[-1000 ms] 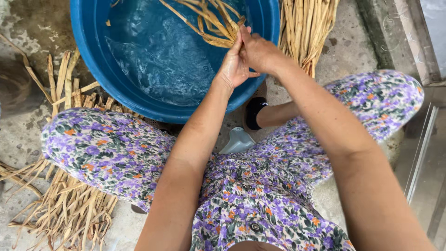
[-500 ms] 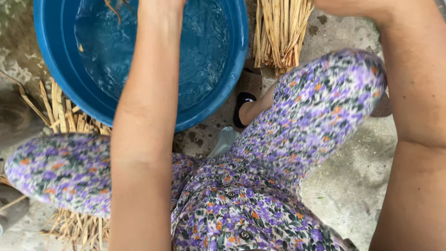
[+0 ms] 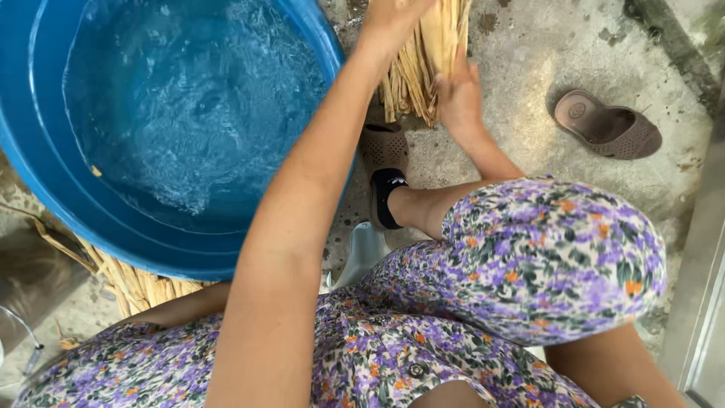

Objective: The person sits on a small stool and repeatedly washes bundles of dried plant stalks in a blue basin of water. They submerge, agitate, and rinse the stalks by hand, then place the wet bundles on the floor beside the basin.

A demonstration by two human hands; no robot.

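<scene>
A bundle of pale dry straw (image 3: 414, 72) lies on the concrete just right of the blue basin (image 3: 53, 189), which holds rippling water. My left hand (image 3: 391, 17) reaches across the basin's rim and holds the top of the bundle, partly cut off by the frame edge. My right hand (image 3: 458, 94) presses against the bundle's right side near its cut ends, fingers laid into the stalks. Both arms pass over my knees in a purple flowered dress (image 3: 544, 257).
My foot in a dark sandal (image 3: 384, 185) rests between the basin and my right knee. A loose brown slipper (image 3: 609, 125) lies on the concrete at the right. More straw (image 3: 136, 283) pokes out under the basin at lower left. A metal frame edge (image 3: 698, 302) runs along the right.
Both hands have left the basin, where they worked straw in the water, and moved right to the straw bundle on the ground. The view swung right with them.
</scene>
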